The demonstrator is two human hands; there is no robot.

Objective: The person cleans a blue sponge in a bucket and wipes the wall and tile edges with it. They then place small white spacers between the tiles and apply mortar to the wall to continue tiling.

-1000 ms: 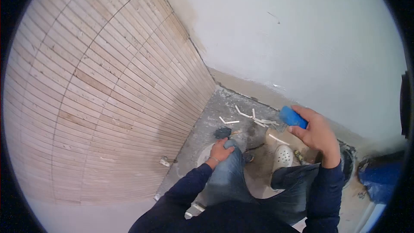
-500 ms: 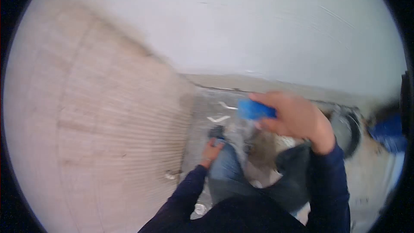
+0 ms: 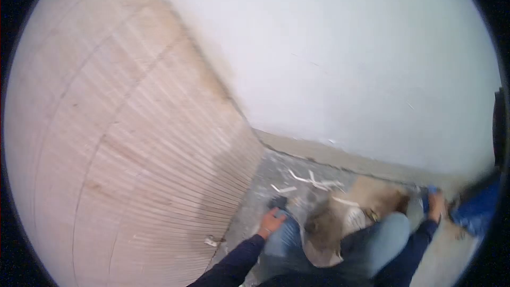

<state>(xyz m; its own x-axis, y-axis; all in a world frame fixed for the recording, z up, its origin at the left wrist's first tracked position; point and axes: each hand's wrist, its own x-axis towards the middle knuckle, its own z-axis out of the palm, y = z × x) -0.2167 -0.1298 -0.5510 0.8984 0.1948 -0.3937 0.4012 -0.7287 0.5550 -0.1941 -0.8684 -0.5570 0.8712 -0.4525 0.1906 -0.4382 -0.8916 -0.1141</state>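
Note:
My left hand [image 3: 271,222] rests on the knee of my blue jeans [image 3: 286,236], its fingers lying over the cloth and holding nothing I can see. Beyond it, the dark toe of a shoe [image 3: 278,202] shows on the floor. Far to the right, my right hand [image 3: 437,207] reaches low near the wall's base. Its fingers are closed around a small blue object [image 3: 432,189], mostly hidden and too small here to name exactly.
A smooth white wall [image 3: 340,64] meets a ribbed, pinkish wall [image 3: 149,127] in a corner. White strips [image 3: 313,179] lie on the grey floor [image 3: 257,180] beside brown sheet material [image 3: 372,191]. Blue plastic [image 3: 478,210] stands at the right edge.
My right hand has swung down and right, from in front of the white wall to near the floor, with the blue object. My left hand stays on the knee; the view has tilted.

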